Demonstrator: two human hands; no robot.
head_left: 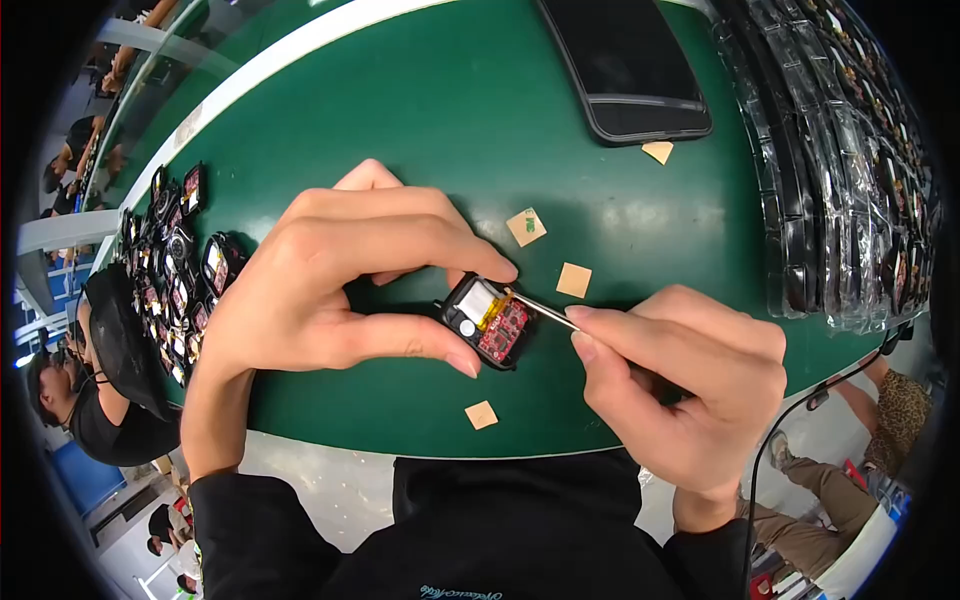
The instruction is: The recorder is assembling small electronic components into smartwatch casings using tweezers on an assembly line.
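Between the thumb and fingers of my left hand [350, 270] is a small black smartwatch case [487, 322], its back off. Inside it show a red circuit board, a silver battery and yellow tape. My right hand [690, 380] pinches a pair of thin metal tweezers [545, 309], whose tips touch the case's upper edge near the yellow tape. Whether the tips hold anything is too small to tell. Small tan paper squares lie around the case: one with a green mark [527, 227], a plain square [574, 280] and a nearer square [481, 415].
A black phone [640, 70] lies at the far side of the green table [420, 110], a tan scrap [657, 152] by its lower edge. Stacked plastic trays [830, 180] stand at the right. Many open watch cases [175, 260] are heaped at the left. Other people sit beyond the table.
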